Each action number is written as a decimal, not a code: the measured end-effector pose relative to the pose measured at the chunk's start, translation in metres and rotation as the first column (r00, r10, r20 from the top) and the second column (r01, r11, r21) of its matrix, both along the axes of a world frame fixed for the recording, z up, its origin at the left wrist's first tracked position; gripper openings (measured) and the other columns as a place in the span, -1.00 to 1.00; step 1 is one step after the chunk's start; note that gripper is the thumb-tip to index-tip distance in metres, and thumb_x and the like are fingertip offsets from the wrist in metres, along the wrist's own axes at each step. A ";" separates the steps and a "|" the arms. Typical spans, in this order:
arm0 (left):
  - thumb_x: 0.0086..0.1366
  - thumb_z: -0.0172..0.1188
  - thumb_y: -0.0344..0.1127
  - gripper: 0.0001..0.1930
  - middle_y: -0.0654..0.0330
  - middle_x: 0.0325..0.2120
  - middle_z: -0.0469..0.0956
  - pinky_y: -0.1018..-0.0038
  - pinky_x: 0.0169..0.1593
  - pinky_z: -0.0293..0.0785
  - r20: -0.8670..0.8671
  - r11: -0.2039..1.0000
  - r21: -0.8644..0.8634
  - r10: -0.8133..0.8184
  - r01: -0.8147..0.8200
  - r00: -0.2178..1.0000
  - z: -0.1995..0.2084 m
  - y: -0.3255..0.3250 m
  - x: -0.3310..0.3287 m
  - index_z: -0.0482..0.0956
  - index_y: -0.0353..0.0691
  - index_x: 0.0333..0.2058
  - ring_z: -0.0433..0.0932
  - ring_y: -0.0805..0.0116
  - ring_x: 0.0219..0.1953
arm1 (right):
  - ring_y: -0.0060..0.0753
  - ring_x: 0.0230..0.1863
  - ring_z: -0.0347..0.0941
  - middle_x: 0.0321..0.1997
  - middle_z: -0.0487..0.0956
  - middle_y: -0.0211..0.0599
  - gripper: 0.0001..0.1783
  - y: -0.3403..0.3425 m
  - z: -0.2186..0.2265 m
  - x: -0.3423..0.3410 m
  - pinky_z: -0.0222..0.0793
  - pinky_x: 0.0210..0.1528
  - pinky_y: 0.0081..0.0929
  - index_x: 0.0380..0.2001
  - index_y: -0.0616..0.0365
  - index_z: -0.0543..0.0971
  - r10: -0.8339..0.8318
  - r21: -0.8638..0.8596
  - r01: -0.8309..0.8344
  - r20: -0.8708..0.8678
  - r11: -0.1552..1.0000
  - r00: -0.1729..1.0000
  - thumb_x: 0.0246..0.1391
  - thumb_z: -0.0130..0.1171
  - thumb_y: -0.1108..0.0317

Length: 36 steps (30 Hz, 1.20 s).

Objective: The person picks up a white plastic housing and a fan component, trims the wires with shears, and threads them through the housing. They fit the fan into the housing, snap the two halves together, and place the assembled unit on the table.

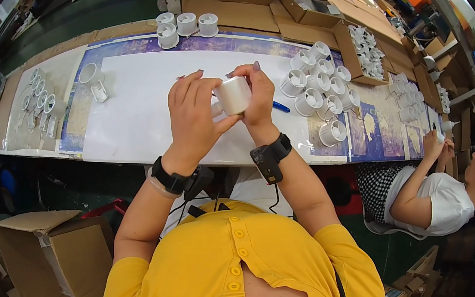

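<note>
Over the white sheet (135, 114) on the bench, both of my hands hold one white, round, cup-shaped plastic part (234, 96). My left hand (192, 109) grips it from the left, with the thumb along its lower edge. From the right, my right hand (258, 100) closes on it, index finger bent over the top. A small white piece shows between the left fingers and the part; how it joins is hidden. Partly behind my right hand, a blue pen (281, 107) lies on the sheet. One white cup-shaped part with a stem (93, 80) stands at the sheet's left.
Several white cylindrical parts (319, 82) crowd the bench to the right, with others (187, 24) at the back edge. More stemmed parts (42, 100) stand far left. A cardboard box (362, 52) holds small white pieces. At right, a co-worker (432, 194) sits handling a small white piece.
</note>
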<state>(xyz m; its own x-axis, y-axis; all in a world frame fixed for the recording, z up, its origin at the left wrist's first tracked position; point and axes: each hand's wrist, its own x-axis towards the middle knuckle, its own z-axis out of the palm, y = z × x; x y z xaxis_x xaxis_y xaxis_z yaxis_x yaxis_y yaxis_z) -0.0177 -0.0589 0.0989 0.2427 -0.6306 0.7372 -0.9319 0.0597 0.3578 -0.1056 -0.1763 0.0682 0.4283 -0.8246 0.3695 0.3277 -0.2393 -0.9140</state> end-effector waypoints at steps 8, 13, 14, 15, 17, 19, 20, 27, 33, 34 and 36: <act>-0.16 0.49 -0.03 -0.12 0.09 -0.09 0.48 0.29 0.06 0.34 -0.304 0.958 0.180 -0.161 0.222 0.939 -0.001 0.027 0.031 0.29 -0.22 0.14 0.42 0.13 0.03 | -0.32 -0.26 0.48 -0.35 0.53 -0.17 -0.46 -0.010 0.001 -0.005 0.39 -0.12 -0.43 -0.43 0.27 0.52 0.223 0.322 -0.336 0.340 0.885 0.914 0.32 -0.32 0.08; 0.04 0.39 -0.15 -0.19 0.09 -0.03 0.44 0.41 0.02 0.40 -0.816 0.789 0.122 -0.266 0.603 0.514 -0.006 0.029 0.041 0.18 -0.24 0.21 0.46 0.31 -0.02 | -0.16 -0.17 0.43 -0.30 0.47 -0.11 -0.50 -0.010 0.007 -0.003 0.33 0.06 -0.18 -0.42 0.24 0.46 0.364 0.045 -0.389 0.271 0.920 0.891 0.31 -0.33 0.07; 0.08 0.35 -0.18 -0.21 0.09 -0.01 0.43 0.44 0.01 0.41 -0.894 0.735 0.030 -0.283 0.678 0.347 -0.006 0.031 0.042 0.16 -0.24 0.22 0.46 0.36 -0.03 | -0.15 -0.15 0.43 -0.29 0.46 -0.11 -0.50 -0.009 0.006 -0.001 0.33 0.06 -0.18 -0.42 0.25 0.46 0.405 0.015 -0.427 0.290 0.904 0.867 0.31 -0.34 0.08; 0.08 0.35 -0.18 -0.21 0.09 -0.01 0.43 0.44 0.01 0.41 -0.895 0.743 0.029 -0.278 0.668 0.348 -0.007 0.032 0.041 0.16 -0.24 0.22 0.46 0.36 -0.03 | -0.14 -0.13 0.42 -0.28 0.45 -0.10 -0.50 -0.008 0.006 0.001 0.33 0.07 -0.17 -0.42 0.25 0.46 0.447 -0.016 -0.466 0.309 0.885 0.840 0.31 -0.34 0.09; 0.16 0.27 -0.25 -0.29 0.10 -0.10 0.48 0.51 -0.08 0.45 -0.938 0.726 -0.081 -0.288 0.683 0.195 -0.015 0.032 0.036 0.14 -0.25 0.23 0.49 0.40 -0.11 | -0.14 -0.12 0.41 -0.28 0.46 -0.10 -0.50 -0.005 0.002 0.005 0.32 0.07 -0.17 -0.41 0.26 0.46 0.458 0.015 -0.485 0.305 0.874 0.835 0.31 -0.34 0.09; 0.20 0.23 -0.29 -0.32 0.10 -0.14 0.51 0.54 -0.13 0.47 -0.947 0.744 -0.129 -0.288 0.655 0.141 -0.023 0.028 0.034 0.13 -0.26 0.23 0.51 0.42 -0.14 | -0.15 -0.09 0.41 -0.26 0.46 -0.10 -0.50 -0.004 -0.003 0.011 0.31 0.08 -0.17 -0.39 0.26 0.47 0.463 0.068 -0.506 0.312 0.860 0.830 0.31 -0.35 0.10; 0.24 0.19 -0.29 -0.34 0.11 -0.17 0.52 0.54 -0.17 0.48 -0.967 0.702 -0.112 -0.241 0.703 0.087 -0.027 0.025 0.034 0.10 -0.27 0.24 0.52 0.43 -0.20 | -0.17 -0.03 0.39 -0.19 0.46 -0.09 -0.53 -0.007 -0.005 0.009 0.30 0.09 -0.19 -0.35 0.26 0.48 0.429 0.006 -0.437 0.183 0.899 0.885 0.31 -0.34 0.13; 0.32 0.07 -0.35 -0.42 0.15 -0.24 0.53 0.53 -0.23 0.49 -0.954 0.851 -0.136 -0.250 0.508 0.163 -0.043 0.077 0.089 0.06 -0.31 0.24 0.52 0.47 -0.31 | -0.31 0.16 0.28 0.12 0.39 -0.16 -0.65 0.017 0.016 -0.014 0.30 0.05 -0.40 -0.17 0.26 0.48 0.203 -0.178 -0.219 -0.104 0.959 0.974 0.30 -0.25 0.26; 0.35 -0.02 -0.42 -0.59 0.18 -0.16 0.50 0.55 -0.06 0.40 -0.856 0.994 -0.105 -0.102 0.023 0.507 -0.040 0.154 0.198 0.23 -0.30 0.16 0.49 0.49 -0.20 | -0.45 -0.03 0.37 0.05 0.42 -0.19 -0.77 0.024 0.000 -0.036 0.33 -0.07 -0.54 -0.25 0.26 0.49 0.173 -0.203 -0.224 -0.242 0.953 0.955 0.27 -0.16 0.39; 0.33 0.01 -0.41 -0.57 0.12 -0.14 0.51 0.48 -0.06 0.42 -0.780 0.998 -0.027 0.013 -0.054 0.626 -0.045 0.166 0.223 0.22 -0.31 0.15 0.52 0.38 -0.18 | -0.46 -0.04 0.37 0.03 0.43 -0.20 -0.77 0.025 -0.001 -0.036 0.33 -0.08 -0.55 -0.26 0.26 0.50 0.174 -0.185 -0.224 -0.255 0.957 0.951 0.27 -0.15 0.40; 0.31 0.04 -0.39 -0.55 0.06 -0.11 0.52 0.42 -0.06 0.44 -0.666 0.989 0.039 0.133 -0.144 0.734 -0.058 0.179 0.248 0.22 -0.32 0.15 0.54 0.27 -0.15 | -0.48 -0.08 0.36 -0.02 0.44 -0.21 -0.78 0.024 -0.004 -0.041 0.33 -0.12 -0.56 -0.29 0.25 0.50 0.169 -0.145 -0.214 -0.271 0.966 0.947 0.27 -0.15 0.40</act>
<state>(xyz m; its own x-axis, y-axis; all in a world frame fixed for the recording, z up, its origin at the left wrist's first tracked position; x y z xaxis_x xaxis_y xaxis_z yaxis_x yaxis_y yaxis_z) 0.2300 0.1201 0.0408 0.7585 -0.5412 0.3631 -0.4549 -0.0407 0.8896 -0.1471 -0.1522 0.0639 0.6703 -0.6518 0.3547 0.1446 -0.3542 -0.9239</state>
